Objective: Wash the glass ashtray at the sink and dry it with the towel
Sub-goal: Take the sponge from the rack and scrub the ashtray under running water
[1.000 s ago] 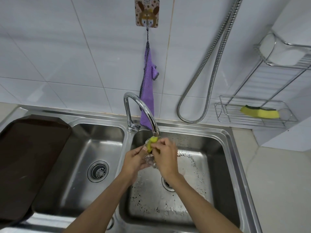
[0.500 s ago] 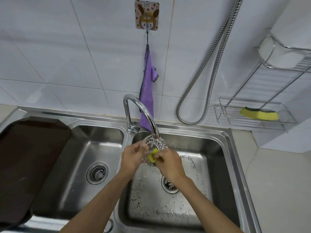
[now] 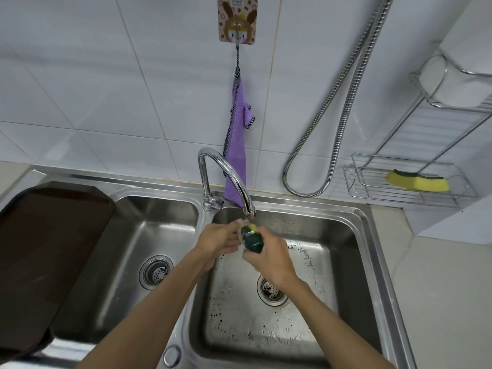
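Turning over since half a second ago, the sponge (image 3: 253,242) is now showing its dark green side where its yellow face was showing. The glass ashtray (image 3: 240,223), then raised in plain sight under the faucet (image 3: 226,171), is now mostly hiding between the hands. The left grip (image 3: 219,242) is curling round the ashtray's edge, holding it just under the spout, over the right basin of the sink (image 3: 368,243). The right grip (image 3: 270,255) is pinching the sponge and pressing it against the glass. Scrubbing is seemingly going on, so washing is under way but not finished. Whether water is running I cannot tell. Rinsing is probably remaining, and drying is not yet begun: the purple towel (image 3: 235,145) is hanging from its wall hook, well apart from both hands.
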{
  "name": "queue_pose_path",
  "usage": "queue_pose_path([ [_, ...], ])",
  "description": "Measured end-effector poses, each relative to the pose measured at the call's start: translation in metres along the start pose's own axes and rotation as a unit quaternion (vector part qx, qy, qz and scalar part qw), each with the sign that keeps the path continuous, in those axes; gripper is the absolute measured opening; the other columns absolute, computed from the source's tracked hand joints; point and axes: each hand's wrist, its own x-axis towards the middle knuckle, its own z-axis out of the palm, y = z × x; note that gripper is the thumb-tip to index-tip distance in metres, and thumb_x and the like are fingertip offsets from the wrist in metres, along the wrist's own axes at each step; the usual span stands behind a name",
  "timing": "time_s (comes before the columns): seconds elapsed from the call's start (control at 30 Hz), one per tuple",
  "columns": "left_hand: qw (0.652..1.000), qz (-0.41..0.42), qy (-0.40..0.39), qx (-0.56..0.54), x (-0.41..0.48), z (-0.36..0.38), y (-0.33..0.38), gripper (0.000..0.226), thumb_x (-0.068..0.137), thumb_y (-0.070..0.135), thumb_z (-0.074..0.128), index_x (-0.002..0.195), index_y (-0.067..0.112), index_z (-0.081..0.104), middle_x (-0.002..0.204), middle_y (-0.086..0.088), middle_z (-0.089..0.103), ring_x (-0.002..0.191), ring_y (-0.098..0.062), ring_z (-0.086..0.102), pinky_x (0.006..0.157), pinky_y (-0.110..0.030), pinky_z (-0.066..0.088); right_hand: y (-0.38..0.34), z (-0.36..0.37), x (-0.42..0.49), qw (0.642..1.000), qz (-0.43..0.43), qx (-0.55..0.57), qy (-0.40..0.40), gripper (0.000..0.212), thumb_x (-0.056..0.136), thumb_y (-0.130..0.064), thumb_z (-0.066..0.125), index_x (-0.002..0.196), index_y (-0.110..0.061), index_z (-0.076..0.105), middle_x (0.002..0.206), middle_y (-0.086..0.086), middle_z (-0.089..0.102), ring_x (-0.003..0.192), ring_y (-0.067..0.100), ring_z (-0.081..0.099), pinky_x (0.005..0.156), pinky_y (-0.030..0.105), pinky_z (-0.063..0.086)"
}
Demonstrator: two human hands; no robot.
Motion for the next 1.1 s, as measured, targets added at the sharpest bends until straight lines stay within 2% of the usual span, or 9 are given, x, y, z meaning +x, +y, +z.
queue_pose_path([
  [0.13,0.998,-0.035,-0.047,-0.018,0.001,0.0,-0.008,0.052,0.101,0.035,0.047,0.135,-0.004,0.051,0.139,-0.023,0.054,0.123,-0.032,0.056,0.108,-0.042,0.042,0.002,-0.005,0.009,0.942,0.154,0.296,0.016,0.019,0.07,-0.014,0.077,0.086,-0.012,0.068,0.071,0.006,0.062,0.059,0.014,0.056,0.048,0.025,0.047],
  [0.27,0.982,-0.088,-0.109,-0.128,-0.002,-0.011,-0.016,0.042,0.103,0.03,0.042,0.126,-0.001,0.06,0.128,-0.018,0.064,0.109,-0.027,0.061,0.096,-0.039,0.049,0.008,-0.012,0.019,0.83,0.229,0.508,-0.024,0.037,0.075,-0.019,0.079,0.105,0.0,0.069,0.097,0.022,0.069,0.076,0.028,0.063,0.061,0.033,0.05],
  [0.4,0.961,-0.073,-0.164,-0.211,-0.01,-0.02,-0.017,0.031,0.089,0.021,0.056,0.112,0.001,0.064,0.108,-0.011,0.076,0.096,-0.022,0.072,0.085,-0.035,0.059,0.021,-0.006,0.025,0.774,0.266,0.573,-0.034,0.057,0.082,-0.051,0.069,0.113,-0.004,0.07,0.112,0.021,0.071,0.102,0.036,0.069,0.093,0.045,0.053],
  [0.53,0.966,0.004,-0.154,-0.206,-0.016,-0.019,-0.019,0.025,0.083,0.015,0.062,0.104,0.003,0.061,0.112,-0.016,0.074,0.095,-0.023,0.074,0.081,-0.033,0.061,0.027,0.003,0.029,0.872,0.26,0.413,0.038,0.052,0.089,-0.057,0.056,0.112,-0.013,0.072,0.102,0.009,0.076,0.099,0.029,0.07,0.094,0.047,0.053],
  [0.63,0.988,0.085,-0.1,-0.082,-0.02,-0.017,-0.024,0.017,0.086,0.01,0.066,0.101,0.004,0.061,0.109,-0.017,0.074,0.101,-0.024,0.071,0.088,-0.035,0.053,0.019,0.001,0.032,0.938,0.166,0.291,0.09,0.031,0.097,-0.039,0.053,0.115,-0.021,0.07,0.107,0.001,0.073,0.104,0.021,0.066,0.097,0.048,0.051],
  [0.73,0.984,0.168,-0.047,0.029,-0.019,-0.009,-0.031,0.008,0.088,0.003,0.068,0.092,0.006,0.062,0.093,-0.009,0.069,0.092,-0.02,0.064,0.084,-0.033,0.05,0.009,0.0,0.032,0.974,0.038,0.189,0.116,0.026,0.097,-0.031,0.057,0.119,-0.025,0.07,0.121,-0.003,0.063,0.114,0.012,0.057,0.102,0.032,0.045],
  [0.87,0.975,0.204,0.008,0.093,-0.015,-0.006,-0.036,0.009,0.086,0.003,0.07,0.093,0.004,0.065,0.089,-0.01,0.07,0.085,-0.021,0.065,0.077,-0.031,0.052,0.007,0.001,0.02,0.983,-0.149,0.086,0.059,0.027,0.092,-0.011,0.065,0.116,-0.02,0.071,0.129,-0.005,0.056,0.119,0.001,0.052,0.1,0.016,0.043],
  [0.97,0.966,0.217,0.023,0.136,-0.016,-0.006,-0.038,0.009,0.085,0.006,0.072,0.093,0.008,0.068,0.092,-0.014,0.073,0.091,-0.031,0.069,0.084,-0.039,0.055,0.007,-0.006,0.023,0.982,-0.171,0.039,0.077,0.027,0.091,-0.005,0.065,0.115,-0.015,0.071,0.133,-0.003,0.056,0.12,0.007,0.053,0.102,0.02,0.042],
  [1.1,0.961,0.215,0.058,0.166,-0.018,-0.002,-0.04,0.008,0.084,0.011,0.073,0.09,0.012,0.069,0.087,-0.007,0.075,0.088,-0.027,0.069,0.084,-0.041,0.055,0.001,-0.006,0.023,0.97,-0.22,-0.071,0.07,0.027,0.091,-0.006,0.064,0.115,-0.016,0.072,0.111,0.003,0.067,0.108,0.02,0.053,0.096,0.019,0.039],
])
